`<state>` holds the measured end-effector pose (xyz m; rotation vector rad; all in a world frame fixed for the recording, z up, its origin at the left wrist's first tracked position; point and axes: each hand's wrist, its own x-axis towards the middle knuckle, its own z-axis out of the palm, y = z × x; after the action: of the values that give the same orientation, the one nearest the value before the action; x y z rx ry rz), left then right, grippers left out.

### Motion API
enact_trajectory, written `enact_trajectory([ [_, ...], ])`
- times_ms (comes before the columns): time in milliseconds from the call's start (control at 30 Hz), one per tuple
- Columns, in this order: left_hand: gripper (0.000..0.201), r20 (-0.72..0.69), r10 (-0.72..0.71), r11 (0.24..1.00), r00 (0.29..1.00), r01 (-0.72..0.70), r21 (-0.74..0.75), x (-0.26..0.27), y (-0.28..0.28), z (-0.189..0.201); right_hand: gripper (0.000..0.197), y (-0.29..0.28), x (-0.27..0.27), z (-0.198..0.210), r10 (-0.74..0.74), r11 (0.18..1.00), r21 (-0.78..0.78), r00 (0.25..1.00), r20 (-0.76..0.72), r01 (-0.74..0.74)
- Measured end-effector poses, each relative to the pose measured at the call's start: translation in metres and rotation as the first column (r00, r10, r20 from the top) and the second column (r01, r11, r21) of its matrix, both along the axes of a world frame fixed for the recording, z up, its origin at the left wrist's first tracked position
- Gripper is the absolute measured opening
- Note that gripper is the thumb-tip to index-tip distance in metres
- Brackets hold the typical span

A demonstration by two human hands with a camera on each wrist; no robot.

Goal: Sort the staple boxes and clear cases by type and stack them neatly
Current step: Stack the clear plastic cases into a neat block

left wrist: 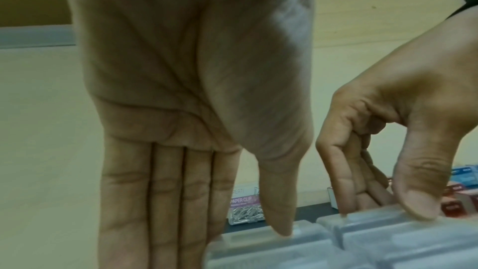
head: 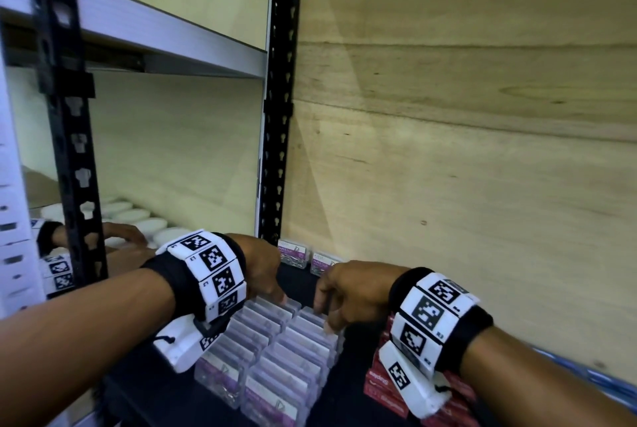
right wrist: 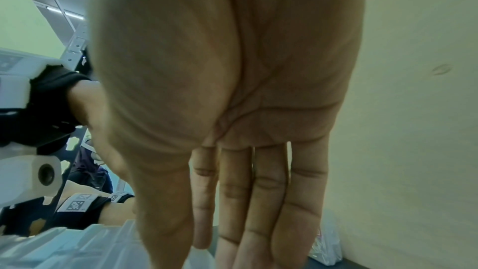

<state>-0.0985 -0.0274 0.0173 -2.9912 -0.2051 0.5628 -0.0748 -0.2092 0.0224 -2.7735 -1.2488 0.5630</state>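
Two rows of clear cases [head: 275, 351] with purple labels stand on the black shelf [head: 155, 388]. My left hand [head: 275, 292] reaches over the left row's far end; in the left wrist view [left wrist: 222, 222] its fingers point straight down behind the cases [left wrist: 362, 242] and the thumb touches a lid. My right hand [head: 327, 309] is at the right row's far end, fingers straight down [right wrist: 232, 222] and thumb resting on a case lid. Red staple boxes [head: 379, 388] lie right of the rows, under my right wrist. Two more paper-clip cases [head: 293, 254] stand at the back.
A plywood wall [head: 448, 151] closes the back and right. A black slotted post [head: 275, 116] rises just behind the left hand, with a grey upper shelf [head: 155, 34] above. White round containers [head: 138, 216] sit at the left. Blue boxes [left wrist: 465, 173] lie beyond the red ones.
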Motion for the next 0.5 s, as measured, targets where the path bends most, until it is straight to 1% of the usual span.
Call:
enact_trajectory([
  [233, 0.05, -0.026, 0.023, 0.999, 0.999, -0.024, -0.047, 0.004, 0.003, -0.001, 0.025, -0.001, 0.005, -0.002, 0.001, 1.0, 0.02, 1.0, -0.023, -0.001],
  [267, 0.047, -0.021, 0.03, 0.998, 0.999, -0.032, -0.059, 0.006, 0.004, -0.001, 0.024, 0.0, 0.007, -0.001, 0.006, 1.0, 0.019, 0.999, -0.034, -0.006],
  [333, 0.035, 0.027, 0.047, 0.993, 0.999, -0.044, -0.109, 0.012, 0.006, 0.001, 0.023, 0.002, 0.012, 0.0, 0.012, 1.0, 0.018, 0.998, -0.064, -0.011],
  [367, 0.034, 0.043, 0.04, 0.993, 0.998, -0.035, -0.109, 0.015, 0.007, 0.004, 0.023, 0.003, 0.016, 0.001, 0.006, 1.0, 0.021, 0.998, -0.066, -0.005],
  [433, 0.046, 0.054, 0.005, 0.999, 0.999, -0.002, -0.05, 0.022, 0.011, 0.011, 0.023, 0.006, 0.026, 0.004, -0.019, 0.999, 0.032, 1.0, -0.017, 0.02],
  [500, 0.051, 0.11, -0.026, 1.0, 0.994, 0.027, -0.012, 0.034, 0.018, 0.016, 0.026, 0.008, 0.037, 0.009, -0.038, 0.999, 0.036, 0.996, 0.076, 0.035],
])
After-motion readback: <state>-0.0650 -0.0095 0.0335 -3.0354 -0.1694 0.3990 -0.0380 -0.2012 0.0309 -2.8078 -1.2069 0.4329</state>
